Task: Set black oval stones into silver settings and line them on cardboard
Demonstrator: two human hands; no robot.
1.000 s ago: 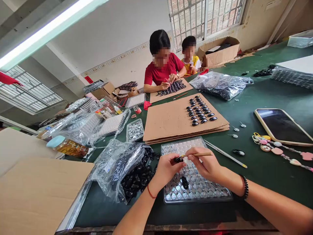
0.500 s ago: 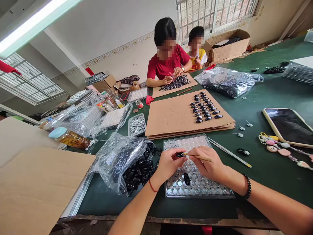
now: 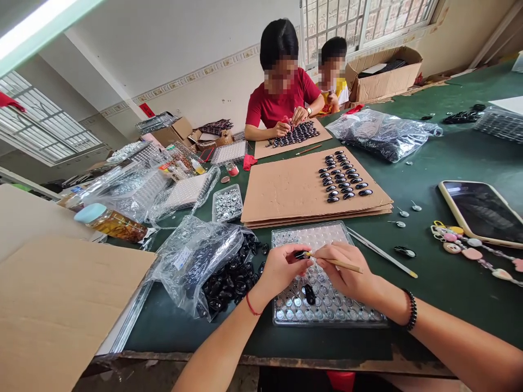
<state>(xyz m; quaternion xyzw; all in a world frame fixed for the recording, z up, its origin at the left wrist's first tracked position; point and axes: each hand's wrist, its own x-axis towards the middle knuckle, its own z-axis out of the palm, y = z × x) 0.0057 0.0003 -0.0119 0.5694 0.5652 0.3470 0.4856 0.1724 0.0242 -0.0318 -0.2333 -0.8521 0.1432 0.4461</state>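
Head view, over a wide green desk crowded edge to edge. Risk first: small black piece pinched between thumb and forefinger of left hand, fingers clamped tight on it, held just above clear blister tray. Right hand closed on thin wooden stick, tip touching that piece. Likely slip, by judgement: too firm a push with the stick, piece popping loose and dropping among the tray's silver studs, or rolling off toward the near desk edge.

Around, large to small: stacked cardboard sheets with rows of finished black ovals beyond the tray; crinkled plastic bag of black pieces just left, spilling toward the left wrist, tight for the elbow; phone well right; long tweezers beside the tray; one loose black piece lying in the tray under the hands.
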